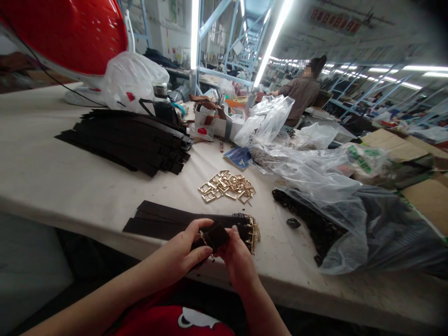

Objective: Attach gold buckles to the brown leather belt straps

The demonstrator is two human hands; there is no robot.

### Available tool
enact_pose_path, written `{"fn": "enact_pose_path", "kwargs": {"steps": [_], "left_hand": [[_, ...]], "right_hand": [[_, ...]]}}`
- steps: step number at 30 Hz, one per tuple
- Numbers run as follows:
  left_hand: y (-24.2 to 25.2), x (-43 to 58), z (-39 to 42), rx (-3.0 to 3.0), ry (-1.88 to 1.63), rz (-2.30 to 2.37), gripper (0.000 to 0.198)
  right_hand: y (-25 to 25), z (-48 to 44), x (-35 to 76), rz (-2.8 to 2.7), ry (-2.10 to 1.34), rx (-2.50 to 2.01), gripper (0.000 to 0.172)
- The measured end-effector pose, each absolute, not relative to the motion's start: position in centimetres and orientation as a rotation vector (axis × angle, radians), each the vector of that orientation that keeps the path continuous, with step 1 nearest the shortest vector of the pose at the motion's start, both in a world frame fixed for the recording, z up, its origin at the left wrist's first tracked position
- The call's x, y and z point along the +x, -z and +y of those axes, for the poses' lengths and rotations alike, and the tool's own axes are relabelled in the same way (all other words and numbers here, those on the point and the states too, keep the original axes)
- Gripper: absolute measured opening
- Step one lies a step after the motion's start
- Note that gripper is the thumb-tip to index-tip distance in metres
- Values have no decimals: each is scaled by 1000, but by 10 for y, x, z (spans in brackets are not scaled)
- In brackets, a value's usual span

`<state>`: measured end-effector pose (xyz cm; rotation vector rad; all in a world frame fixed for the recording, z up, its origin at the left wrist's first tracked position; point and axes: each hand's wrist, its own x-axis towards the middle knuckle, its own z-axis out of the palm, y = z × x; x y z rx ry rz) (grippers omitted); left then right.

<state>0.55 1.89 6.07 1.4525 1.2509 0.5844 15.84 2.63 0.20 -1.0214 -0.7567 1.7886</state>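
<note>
My left hand (184,254) and my right hand (236,261) meet at the table's near edge, both closed on the end of a black strap (215,235) with a gold buckle on it. Just behind my hands lies a small pile of black straps (161,219) with gold buckles fitted at their right ends (254,231). A heap of loose gold buckles (227,186) sits farther back on the white table (52,172).
A large stack of black straps (129,140) lies at the back left, by a white plastic bag (131,79) and a red machine (66,32). Clear plastic bags (332,186) with dark parts crowd the right side. Another person (301,91) works far behind.
</note>
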Motion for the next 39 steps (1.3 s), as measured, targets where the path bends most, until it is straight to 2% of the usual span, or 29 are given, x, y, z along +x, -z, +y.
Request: {"fn": "enact_pose_path", "kwargs": {"steps": [3,6,10,15,17,20,24,27,32,39], "left_hand": [[-65,3,19,1479,-552,1265,46],[-61,1,18,1413,-514,1299,46],[-57,-7,12,1292,-397,1192,28],[-61,-8,-1,1238,-412,1071,24],[-58,-5,-5,1236,-437,1062,23],[-48,-3,-7,1161,-481,1087,21],[-33,-9,-7,965,-488,1029,32],[-29,-14,-8,834,-450,971,26],[-30,-10,-10,872,-470,967,29],[-26,-1,-11,716,-454,1057,20]], "right_hand": [[-4,23,156,-756,-2122,-992,36],[-11,16,152,-571,-2237,-930,31],[-17,8,157,-726,-2075,-902,26],[-14,3,163,-1387,-1389,-1247,24],[-13,2,161,-1415,-1443,-1221,20],[-10,2,158,-1445,-1616,-1057,28],[-6,2,158,-1491,-1562,-1067,19],[-5,3,162,-1423,-1563,-1149,15],[-6,4,167,-1364,-1591,-1206,11],[3,-2,164,-1124,-1803,-1208,13]]}}
